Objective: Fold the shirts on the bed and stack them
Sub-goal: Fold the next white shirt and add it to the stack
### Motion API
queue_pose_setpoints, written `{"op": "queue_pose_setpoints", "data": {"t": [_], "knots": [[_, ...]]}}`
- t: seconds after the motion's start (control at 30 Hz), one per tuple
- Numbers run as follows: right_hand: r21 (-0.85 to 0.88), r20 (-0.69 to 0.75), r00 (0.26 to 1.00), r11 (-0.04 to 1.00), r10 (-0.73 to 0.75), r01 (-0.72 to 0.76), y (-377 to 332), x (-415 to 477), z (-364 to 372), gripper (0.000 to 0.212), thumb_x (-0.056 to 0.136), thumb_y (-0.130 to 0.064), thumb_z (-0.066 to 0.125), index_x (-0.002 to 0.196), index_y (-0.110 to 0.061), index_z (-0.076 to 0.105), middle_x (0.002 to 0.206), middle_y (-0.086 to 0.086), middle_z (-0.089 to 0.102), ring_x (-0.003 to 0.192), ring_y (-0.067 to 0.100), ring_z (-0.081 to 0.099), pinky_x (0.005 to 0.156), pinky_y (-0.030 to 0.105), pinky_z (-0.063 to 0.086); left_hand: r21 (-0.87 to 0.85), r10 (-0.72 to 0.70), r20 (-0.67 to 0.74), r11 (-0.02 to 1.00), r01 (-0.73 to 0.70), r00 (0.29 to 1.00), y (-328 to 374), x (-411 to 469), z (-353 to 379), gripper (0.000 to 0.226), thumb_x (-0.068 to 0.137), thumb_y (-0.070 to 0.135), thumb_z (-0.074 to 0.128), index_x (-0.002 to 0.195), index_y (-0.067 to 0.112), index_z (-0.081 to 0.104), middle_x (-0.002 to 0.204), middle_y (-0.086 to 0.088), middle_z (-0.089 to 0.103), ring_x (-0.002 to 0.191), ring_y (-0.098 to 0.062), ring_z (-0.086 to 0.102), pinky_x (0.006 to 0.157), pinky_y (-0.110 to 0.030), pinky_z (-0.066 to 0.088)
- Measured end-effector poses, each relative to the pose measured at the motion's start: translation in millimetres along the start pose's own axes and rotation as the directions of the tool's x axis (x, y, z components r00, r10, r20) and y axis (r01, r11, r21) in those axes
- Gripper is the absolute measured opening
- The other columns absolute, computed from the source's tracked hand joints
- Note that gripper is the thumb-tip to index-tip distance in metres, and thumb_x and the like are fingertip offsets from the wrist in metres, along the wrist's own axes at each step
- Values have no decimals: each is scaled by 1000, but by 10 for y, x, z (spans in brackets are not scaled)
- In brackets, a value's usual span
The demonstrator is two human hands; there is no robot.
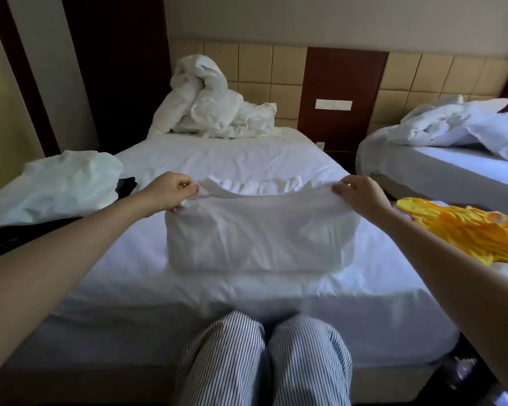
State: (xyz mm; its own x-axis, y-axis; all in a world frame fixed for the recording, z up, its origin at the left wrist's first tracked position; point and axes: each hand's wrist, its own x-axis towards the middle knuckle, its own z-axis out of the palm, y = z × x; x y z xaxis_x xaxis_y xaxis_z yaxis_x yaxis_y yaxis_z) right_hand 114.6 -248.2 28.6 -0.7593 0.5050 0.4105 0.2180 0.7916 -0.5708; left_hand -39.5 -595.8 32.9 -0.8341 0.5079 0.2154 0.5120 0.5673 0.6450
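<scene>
A white shirt [258, 232] is held up over the middle of the bed [217, 159], its lower fold resting on the sheet. My left hand [170, 193] pinches its upper left edge. My right hand [361, 193] pinches the upper right edge. The neck opening with a small label shows between the hands. A crumpled yellow shirt [464, 230] lies on the bed at the right. Another white garment [56, 183] lies at the left, over dark clothing [15, 240].
A bunched white duvet [211, 104] sits at the head of the bed. A second bed [452, 159] with rumpled bedding stands to the right across a narrow gap. My striped trouser legs [264, 361] are against the bed's near edge.
</scene>
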Motion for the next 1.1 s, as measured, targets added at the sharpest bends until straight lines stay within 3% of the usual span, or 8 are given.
{"op": "queue_pose_setpoints", "data": {"t": [0.13,0.27,0.43,0.57,0.73,0.93,1.0,1.1], "knots": [[-90,23,1000,996,10,-8,107,758,429,23,88,-28,55,80,-9,65,78,9,58,78,31,54,62,33,37,63,-44,-100,997,51,994,-229,800,186,32,96,22,50,86,-6,60,68,-12,50,55,-20,48,53,-26,41],[-127,117,993,992,11,4,267,1476,902,24,91,-28,53,76,-10,60,79,9,57,77,28,54,61,31,35,126,-56,-123,989,71,991,-450,1652,414,35,95,22,51,64,6,48,59,-9,42,61,-21,49,65,-37,47],[-135,159,985,990,63,-41,592,2299,1576,25,89,-28,51,73,-11,59,69,6,55,70,29,54,52,29,33,82,-121,-168,987,137,978,-756,2630,735,31,95,24,49,68,9,47,65,-11,43,61,-23,52,59,-29,35],[-49,168,980,994,107,-100,987,2553,2252,18,88,-27,56,102,-19,64,101,6,61,94,29,58,74,33,42,-92,-304,-243,953,290,921,-1205,3071,1247,18,91,21,57,75,14,62,77,-11,62,65,-28,59,68,-31,49],[133,-174,971,981,164,-142,1313,2629,2491,33,95,-35,39,114,-16,59,126,11,53,115,30,50,97,38,37,170,-204,-494,931,324,845,-1483,3142,1632,27,85,28,59,109,17,63,118,-11,61,114,-33,50,90,-36,42],[-123,166,949,961,266,-248,1195,2646,2436,24,89,-36,44,76,-21,57,94,1,52,115,28,43,100,40,29,194,-432,-399,822,535,808,-1527,3213,1563,48,89,37,47,124,4,54,129,-22,52,120,-38,45,97,-39,36],[-5,134,966,975,220,-222,1210,2643,2431,17,92,-33,45,82,-21,54,90,-1,53,101,22,49,95,38,36,112,-405,-391,870,480,826,-1500,3213,1550,36,91,29,47,119,6,53,125,-20,56,116,-38,50,92,-38,39],[404,48,950,864,308,-300,1190,2692,2327,11,95,-19,44,88,-15,52,72,0,50,65,17,48,58,29,40,-47,-371,-437,919,391,820,-1456,3222,1489,16,95,19,42,107,8,43,117,-21,57,107,-38,54,83,-37,39]]}}
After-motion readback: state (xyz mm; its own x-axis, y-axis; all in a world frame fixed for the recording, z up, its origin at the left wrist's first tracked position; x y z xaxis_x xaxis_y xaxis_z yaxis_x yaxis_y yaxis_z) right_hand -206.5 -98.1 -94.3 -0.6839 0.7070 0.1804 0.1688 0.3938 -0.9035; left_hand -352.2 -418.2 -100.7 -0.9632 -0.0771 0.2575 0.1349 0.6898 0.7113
